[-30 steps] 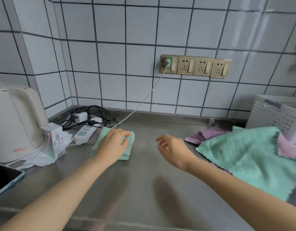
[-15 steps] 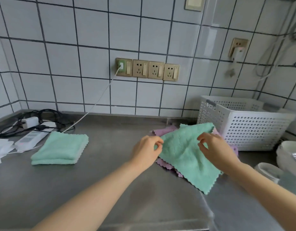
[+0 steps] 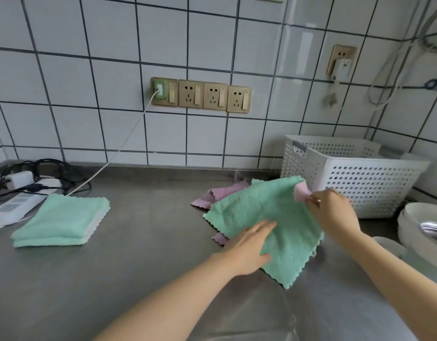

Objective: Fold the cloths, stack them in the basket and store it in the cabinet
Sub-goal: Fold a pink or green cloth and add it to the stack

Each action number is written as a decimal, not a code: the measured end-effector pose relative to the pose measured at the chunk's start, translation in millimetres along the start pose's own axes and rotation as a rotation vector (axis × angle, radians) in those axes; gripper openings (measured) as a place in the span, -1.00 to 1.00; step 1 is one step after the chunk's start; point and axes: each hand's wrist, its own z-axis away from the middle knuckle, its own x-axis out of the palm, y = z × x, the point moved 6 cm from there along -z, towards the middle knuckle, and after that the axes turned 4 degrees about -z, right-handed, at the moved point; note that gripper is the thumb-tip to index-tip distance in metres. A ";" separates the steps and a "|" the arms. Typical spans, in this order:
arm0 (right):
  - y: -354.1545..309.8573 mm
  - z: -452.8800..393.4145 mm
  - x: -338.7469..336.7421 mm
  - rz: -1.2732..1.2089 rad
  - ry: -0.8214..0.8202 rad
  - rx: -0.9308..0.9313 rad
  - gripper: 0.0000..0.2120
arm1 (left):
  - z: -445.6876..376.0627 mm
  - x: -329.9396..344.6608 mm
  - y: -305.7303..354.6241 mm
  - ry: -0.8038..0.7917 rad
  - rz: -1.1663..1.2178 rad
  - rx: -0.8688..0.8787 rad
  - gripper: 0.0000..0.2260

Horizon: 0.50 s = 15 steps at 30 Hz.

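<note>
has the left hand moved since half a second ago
Yes. The left hand slid from the green cloth's far-left edge onto its middle, away from the wall sockets.

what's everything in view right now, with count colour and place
folded cloth: 1, green, counter left
unfolded green cloth: 1, green, counter centre-right, over pink cloth
pink cloth: at least 1, pink, under green one
basket: 1, white perforated, counter right by wall
power strip: 1, white, far left
cables: tangle, black, back left
wall sockets: 4 in a row, gold, on tiles
charger cable: 1, white, leftmost socket to counter
bowls: stack, white, right edge
counter: 1, steel
left hand: flat on green cloth
right hand: pinching pink corner
</note>
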 end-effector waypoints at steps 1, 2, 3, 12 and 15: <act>-8.1 -0.7 -3.4 -0.086 0.021 -0.032 -0.81 | -1.9 -5.9 0.3 0.027 0.021 -0.007 -0.30; -17.5 0.2 -7.5 -0.160 0.031 -0.064 -0.84 | -4.1 -13.7 0.8 0.065 0.047 -0.025 -0.27; -27.2 2.5 -10.2 -0.215 0.028 -0.101 -0.87 | -5.9 -24.4 1.7 0.129 0.071 -0.044 -0.25; -87.7 42.9 -35.4 -0.555 -0.210 -0.337 -0.83 | -8.3 -127.6 17.3 0.500 0.030 0.227 -0.36; -103.4 53.0 -49.9 -0.640 -0.254 -0.381 -0.81 | 2.4 -137.7 27.7 0.351 0.024 0.304 -0.53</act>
